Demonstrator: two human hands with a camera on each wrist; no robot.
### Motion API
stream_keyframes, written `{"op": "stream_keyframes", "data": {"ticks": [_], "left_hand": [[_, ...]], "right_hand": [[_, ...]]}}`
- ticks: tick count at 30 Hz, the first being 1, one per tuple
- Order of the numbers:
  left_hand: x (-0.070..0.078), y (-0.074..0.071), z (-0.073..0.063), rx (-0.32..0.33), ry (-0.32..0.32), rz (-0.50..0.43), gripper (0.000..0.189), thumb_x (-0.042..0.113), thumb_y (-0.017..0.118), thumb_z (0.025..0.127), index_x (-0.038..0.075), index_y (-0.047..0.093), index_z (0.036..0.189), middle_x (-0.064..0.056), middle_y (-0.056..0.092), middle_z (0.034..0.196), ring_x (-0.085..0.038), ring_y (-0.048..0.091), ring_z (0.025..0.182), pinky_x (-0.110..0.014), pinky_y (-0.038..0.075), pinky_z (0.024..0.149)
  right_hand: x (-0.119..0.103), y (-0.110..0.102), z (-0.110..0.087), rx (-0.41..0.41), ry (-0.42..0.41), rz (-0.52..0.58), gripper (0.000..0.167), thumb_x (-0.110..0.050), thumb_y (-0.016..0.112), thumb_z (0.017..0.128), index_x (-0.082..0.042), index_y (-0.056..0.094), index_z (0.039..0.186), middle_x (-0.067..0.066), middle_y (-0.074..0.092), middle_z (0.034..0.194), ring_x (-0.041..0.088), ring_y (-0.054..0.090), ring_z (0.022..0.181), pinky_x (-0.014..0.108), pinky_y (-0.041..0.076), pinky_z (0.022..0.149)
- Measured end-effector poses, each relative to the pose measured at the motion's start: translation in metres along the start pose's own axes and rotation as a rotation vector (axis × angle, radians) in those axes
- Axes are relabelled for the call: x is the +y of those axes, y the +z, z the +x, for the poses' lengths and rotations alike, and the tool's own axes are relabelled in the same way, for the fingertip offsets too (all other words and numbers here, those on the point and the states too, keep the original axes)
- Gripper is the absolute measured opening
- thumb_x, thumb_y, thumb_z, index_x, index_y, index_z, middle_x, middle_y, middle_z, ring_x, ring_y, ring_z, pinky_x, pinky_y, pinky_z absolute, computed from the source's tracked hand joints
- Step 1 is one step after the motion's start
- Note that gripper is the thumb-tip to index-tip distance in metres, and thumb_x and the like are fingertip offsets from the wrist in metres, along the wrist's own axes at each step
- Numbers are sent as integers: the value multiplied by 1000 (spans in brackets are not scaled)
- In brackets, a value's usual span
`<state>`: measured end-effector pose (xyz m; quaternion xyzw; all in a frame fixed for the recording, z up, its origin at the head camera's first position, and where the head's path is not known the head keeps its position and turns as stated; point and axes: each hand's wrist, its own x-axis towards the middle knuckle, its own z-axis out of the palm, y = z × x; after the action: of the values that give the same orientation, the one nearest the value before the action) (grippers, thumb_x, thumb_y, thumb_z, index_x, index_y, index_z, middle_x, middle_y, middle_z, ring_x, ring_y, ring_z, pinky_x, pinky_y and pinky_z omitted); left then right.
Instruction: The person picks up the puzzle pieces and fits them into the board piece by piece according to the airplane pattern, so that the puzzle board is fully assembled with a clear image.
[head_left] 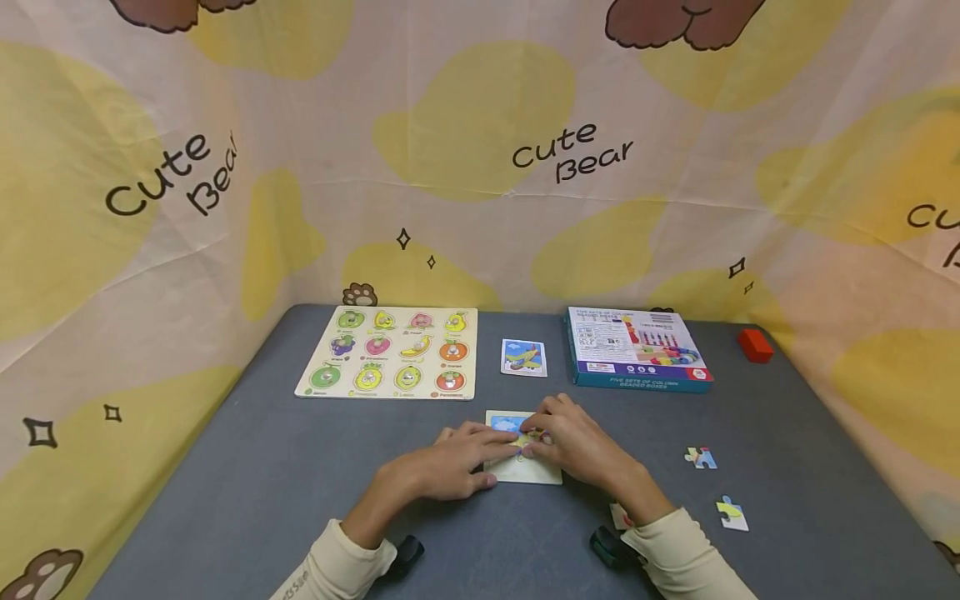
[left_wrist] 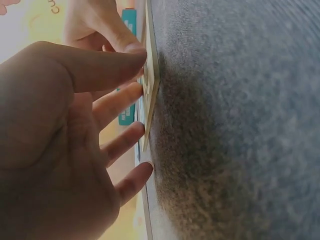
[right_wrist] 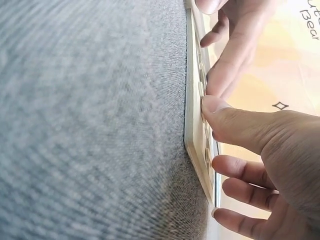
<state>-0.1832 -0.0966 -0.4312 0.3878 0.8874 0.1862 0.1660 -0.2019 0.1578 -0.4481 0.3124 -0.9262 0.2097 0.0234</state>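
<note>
A small jigsaw board [head_left: 525, 473] with a pale frame and a blue-sky picture lies on the grey table in front of me. My left hand [head_left: 459, 461] reaches over its left side, fingers mostly straight and tips on the picture, thumb by the lower left edge. From the right, my right hand [head_left: 581, 440] bends over the picture and holds a jigsaw piece [head_left: 538, 435] between thumb and index finger. Seen from the right wrist, several pieces [right_wrist: 207, 156] stand slightly proud of the board; the right thumb [right_wrist: 216, 106] bears on one. The hands hide much of the picture.
Two loose jigsaw pieces, one upper [head_left: 701, 457] and one lower [head_left: 732, 513], lie at the right; another [head_left: 621, 516] is partly under the right wrist. Behind are a fruit board [head_left: 390, 354], an airplane picture card [head_left: 524, 358], a flat box [head_left: 637, 350] and a red block [head_left: 755, 345].
</note>
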Motion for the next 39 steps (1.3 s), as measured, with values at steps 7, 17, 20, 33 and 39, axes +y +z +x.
{"op": "stream_keyframes", "data": {"ticks": [7, 17, 20, 33, 39], "left_hand": [[-10, 7, 1, 0, 53, 31, 56, 34, 52, 112, 31, 37, 166, 8, 33, 172, -28, 34, 151, -54, 37, 105], [2, -1, 0, -49, -10, 32, 57, 30, 55, 111, 26, 40, 166, 4, 33, 172, -26, 33, 153, -51, 35, 109], [2, -1, -1, -35, 8, 39, 56, 27, 56, 111, 25, 41, 165, 2, 35, 171, -28, 34, 152, -52, 36, 107], [-1, 3, 0, 12, 5, 13, 53, 15, 53, 111, 24, 46, 162, 2, 40, 168, -27, 38, 149, -51, 35, 109], [0, 2, -1, 17, 2, 10, 52, 15, 53, 111, 24, 47, 162, 2, 40, 168, -28, 38, 149, -52, 35, 109]], "right_hand": [[2, -6, -1, -45, 43, 49, 24, -28, 81, 96, -15, 81, 116, -2, 64, 104, 14, 49, 97, 37, 44, 83], [16, -23, -16, -58, 129, 57, 27, -29, 82, 95, -17, 80, 119, 0, 68, 113, 18, 54, 106, 47, 50, 94], [23, -29, -25, -58, 155, 26, 30, -30, 83, 94, -16, 80, 120, -1, 68, 115, 18, 55, 108, 47, 52, 95], [56, -55, -75, 47, 207, -33, 27, -28, 83, 93, -17, 81, 118, -3, 68, 111, 21, 57, 108, 51, 52, 94], [73, -64, -97, 65, 237, -56, 28, -27, 85, 91, -16, 81, 117, -1, 70, 112, 27, 59, 111, 56, 51, 95]]}}
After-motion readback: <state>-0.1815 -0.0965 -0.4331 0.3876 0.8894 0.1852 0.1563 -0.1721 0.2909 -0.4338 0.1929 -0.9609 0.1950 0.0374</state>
